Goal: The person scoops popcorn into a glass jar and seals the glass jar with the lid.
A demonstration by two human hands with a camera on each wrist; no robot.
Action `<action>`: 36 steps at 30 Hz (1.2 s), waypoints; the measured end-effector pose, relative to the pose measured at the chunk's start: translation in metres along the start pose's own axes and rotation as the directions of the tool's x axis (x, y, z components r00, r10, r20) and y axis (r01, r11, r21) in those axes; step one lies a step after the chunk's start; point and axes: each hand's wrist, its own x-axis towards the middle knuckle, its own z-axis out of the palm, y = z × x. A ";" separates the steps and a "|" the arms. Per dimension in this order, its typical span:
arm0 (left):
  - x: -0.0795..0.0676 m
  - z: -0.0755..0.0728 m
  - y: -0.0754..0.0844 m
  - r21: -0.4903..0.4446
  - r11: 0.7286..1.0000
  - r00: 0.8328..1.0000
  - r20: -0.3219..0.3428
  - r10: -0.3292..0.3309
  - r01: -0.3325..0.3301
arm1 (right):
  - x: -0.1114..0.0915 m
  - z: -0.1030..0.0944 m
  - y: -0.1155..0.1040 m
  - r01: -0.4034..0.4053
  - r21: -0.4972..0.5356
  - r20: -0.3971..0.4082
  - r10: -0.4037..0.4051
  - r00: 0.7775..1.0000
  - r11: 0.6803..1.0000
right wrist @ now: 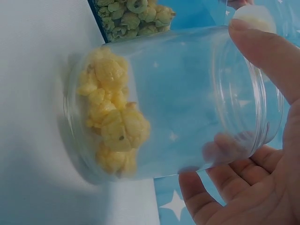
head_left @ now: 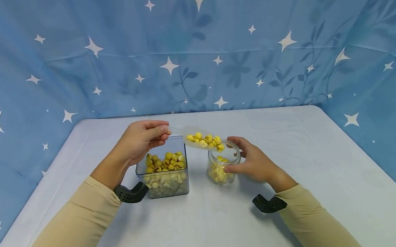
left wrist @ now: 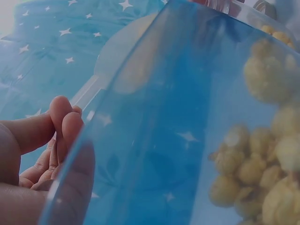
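My left hand [head_left: 147,138] pinches the handle of a translucent plastic scoop [head_left: 189,132], which is loaded with yellow popcorn [head_left: 204,139]. The scoop's tip reaches over the mouth of a clear round jar [head_left: 231,155], tilted slightly down to the right. My right hand [head_left: 253,160] grips the jar near its rim, thumb on the near side and fingers round the far side. A layer of popcorn [right wrist: 112,112] lies at the jar's bottom in the right wrist view. Below my left hand is a clear square container [head_left: 168,186], well filled with popcorn [left wrist: 248,173].
The white-covered table [head_left: 206,223] carries the square container on the left and the jar on its right, a small gap between them. A blue curtain [head_left: 194,81] with white stars hangs along the table's back edge. Dark wrist bands [head_left: 131,193] sit on both wrists.
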 end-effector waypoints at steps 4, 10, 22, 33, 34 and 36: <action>0.001 0.004 0.003 0.046 0.999 1.000 -0.001 0.006 -0.006 | 0.001 0.000 0.000 0.003 0.004 0.002 -0.003 1.000 1.000; 0.004 0.007 0.005 0.111 0.993 1.000 -0.008 0.026 -0.025 | 0.002 0.000 0.002 0.015 -0.001 0.003 -0.015 1.000 1.000; 0.005 0.010 0.012 0.163 0.986 0.999 -0.017 0.048 -0.045 | 0.001 -0.002 0.000 0.025 0.019 0.013 -0.025 1.000 1.000; 0.006 0.009 0.011 0.151 0.987 0.999 -0.011 0.048 -0.046 | -0.009 -0.004 -0.030 0.010 0.034 0.035 -0.012 0.999 0.999; 0.005 0.009 0.011 0.150 0.988 0.999 -0.011 0.050 -0.047 | -0.008 -0.003 -0.027 0.009 0.035 0.034 -0.011 0.999 0.999; 0.004 0.007 0.011 0.147 0.988 0.998 -0.012 0.057 -0.055 | -0.007 -0.003 -0.020 0.005 0.025 0.032 -0.006 0.999 1.000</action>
